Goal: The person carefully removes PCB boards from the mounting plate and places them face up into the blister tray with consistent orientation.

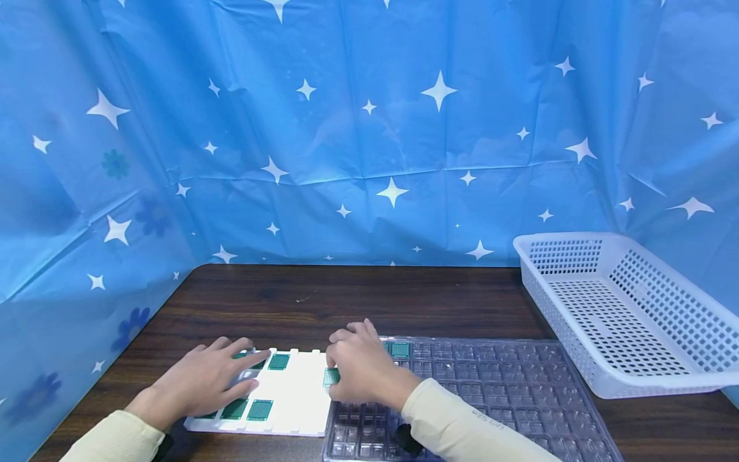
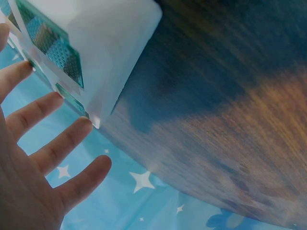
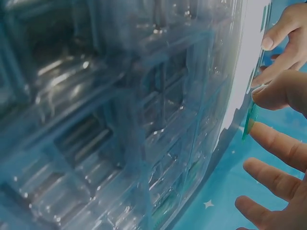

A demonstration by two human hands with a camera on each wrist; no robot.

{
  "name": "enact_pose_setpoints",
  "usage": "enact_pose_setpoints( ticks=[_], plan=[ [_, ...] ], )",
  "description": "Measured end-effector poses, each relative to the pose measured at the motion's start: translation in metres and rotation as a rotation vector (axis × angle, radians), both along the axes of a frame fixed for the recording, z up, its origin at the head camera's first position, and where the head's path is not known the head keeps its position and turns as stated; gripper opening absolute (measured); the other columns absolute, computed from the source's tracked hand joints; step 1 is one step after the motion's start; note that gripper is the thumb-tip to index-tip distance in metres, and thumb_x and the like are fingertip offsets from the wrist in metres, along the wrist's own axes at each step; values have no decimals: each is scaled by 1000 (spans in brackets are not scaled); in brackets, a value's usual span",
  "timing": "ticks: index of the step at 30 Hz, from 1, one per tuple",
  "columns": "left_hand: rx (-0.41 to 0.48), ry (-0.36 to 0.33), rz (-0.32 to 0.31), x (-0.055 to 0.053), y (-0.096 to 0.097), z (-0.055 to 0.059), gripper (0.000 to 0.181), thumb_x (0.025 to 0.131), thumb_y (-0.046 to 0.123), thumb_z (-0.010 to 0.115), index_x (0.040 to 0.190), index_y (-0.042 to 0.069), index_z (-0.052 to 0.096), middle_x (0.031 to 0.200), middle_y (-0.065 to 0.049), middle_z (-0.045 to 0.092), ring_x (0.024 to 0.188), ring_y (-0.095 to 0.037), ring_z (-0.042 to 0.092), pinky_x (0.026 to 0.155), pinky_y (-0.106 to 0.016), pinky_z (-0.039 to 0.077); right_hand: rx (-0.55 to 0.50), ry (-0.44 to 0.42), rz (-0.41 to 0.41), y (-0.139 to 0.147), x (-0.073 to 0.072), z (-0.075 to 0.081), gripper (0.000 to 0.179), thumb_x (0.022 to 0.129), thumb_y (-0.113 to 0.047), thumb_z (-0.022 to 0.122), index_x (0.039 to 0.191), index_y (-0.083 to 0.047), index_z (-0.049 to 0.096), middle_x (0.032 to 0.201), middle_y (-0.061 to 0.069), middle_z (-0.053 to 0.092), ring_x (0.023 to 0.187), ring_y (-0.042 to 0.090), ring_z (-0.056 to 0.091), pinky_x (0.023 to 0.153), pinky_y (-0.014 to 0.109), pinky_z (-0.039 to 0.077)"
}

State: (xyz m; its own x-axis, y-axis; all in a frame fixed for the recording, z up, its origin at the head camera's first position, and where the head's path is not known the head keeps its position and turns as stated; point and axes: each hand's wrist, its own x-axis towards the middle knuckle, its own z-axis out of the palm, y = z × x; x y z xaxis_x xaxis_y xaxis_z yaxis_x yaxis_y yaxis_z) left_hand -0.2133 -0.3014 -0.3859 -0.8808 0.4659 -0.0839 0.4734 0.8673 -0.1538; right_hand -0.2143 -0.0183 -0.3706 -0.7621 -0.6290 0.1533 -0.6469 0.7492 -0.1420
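My right hand [image 1: 366,367] pinches a small green circuit board [image 1: 331,376] between thumb and index finger, over the right end of a white holder plate [image 1: 297,394]. In the right wrist view the held board [image 3: 249,120] appears edge-on, the other fingers spread apart. My left hand [image 1: 208,378] lies across the plate's left part, fingers stretched out; the left wrist view has its fingertips [image 2: 84,125] right at the plate's edge. Green boards sit in the plate, among them one at the far edge [image 1: 279,362] and one at the near edge [image 1: 260,410]; others are partly hidden under the left hand.
A clear plastic tray [image 1: 491,369] with many pockets adjoins the white plate on the right. One green board [image 1: 399,350] shows in its far left corner. Behind it to the right stands a white perforated basket [image 1: 609,385]. A blue starry curtain [image 1: 369,141] borders the dark wooden table [image 1: 404,298].
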Motion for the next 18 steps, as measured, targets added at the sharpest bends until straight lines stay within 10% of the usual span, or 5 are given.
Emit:
enact_pose_setpoints(
  ticks=[18],
  plan=[
    [1,-29,5,-2,0,0,60,93,64,47,140,27,54,133,-10,58,115,-37,59,89,-64,49,-8,-20,-60,18,-3,0,8,75,-22,74,81,-23,69,133,0,62,132,33,48,116,58,29]
  ],
)
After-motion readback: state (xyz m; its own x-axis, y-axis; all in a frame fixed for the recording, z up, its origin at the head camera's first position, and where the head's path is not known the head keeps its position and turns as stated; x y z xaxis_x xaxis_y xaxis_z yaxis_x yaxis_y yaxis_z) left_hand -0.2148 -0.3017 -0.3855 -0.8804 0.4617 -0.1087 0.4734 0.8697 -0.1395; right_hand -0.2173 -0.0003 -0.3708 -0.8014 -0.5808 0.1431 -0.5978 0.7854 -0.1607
